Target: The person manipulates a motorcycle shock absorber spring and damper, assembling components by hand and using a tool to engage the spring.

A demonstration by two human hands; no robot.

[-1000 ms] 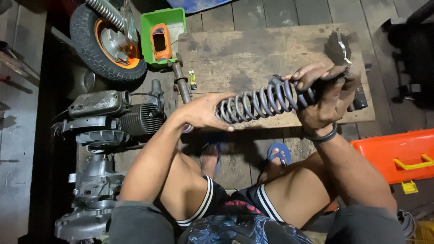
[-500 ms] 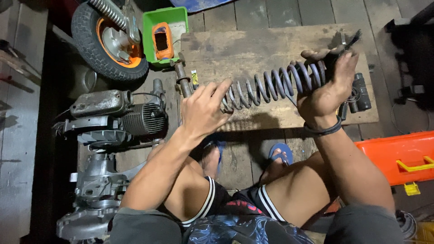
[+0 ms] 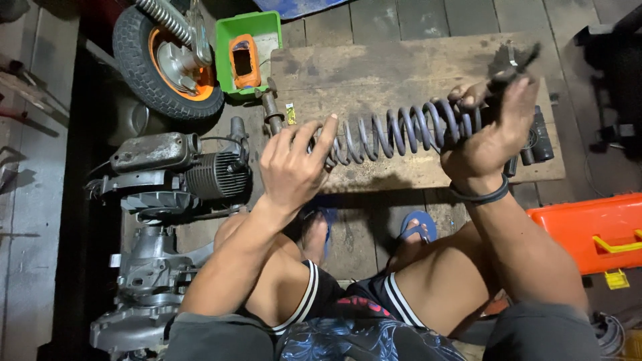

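Nearest the camera, bent knees in dark shorts with white-striped hems, feet in blue sandals (image 3: 416,227) on the plank floor. Above the knees, the left hand (image 3: 292,167) was raised with its fingers (image 3: 326,134) loosely spread, the tips resting on the near-left end of a coil spring (image 3: 401,130); it touched the coils but did not close around them. The right hand (image 3: 491,137), a dark band at the wrist, was closed firmly around the spring's other end, thumb up, with a dark metal fitting (image 3: 511,67) sticking out past the fist. The spring hung level between both hands, just above a worn wooden board (image 3: 401,60) serving as the counter. Compared with half a second earlier, the left hand had opened further and slid slightly along the coils, and the spring sat a little more level; a second earlier the left hand had gripped the end outright. To the left lay a grey engine block (image 3: 174,180) with a finned cylinder. To the right, an orange case (image 3: 588,230). Farthest off, a small wheel (image 3: 167,63) with an orange hub and a green tray (image 3: 251,47).
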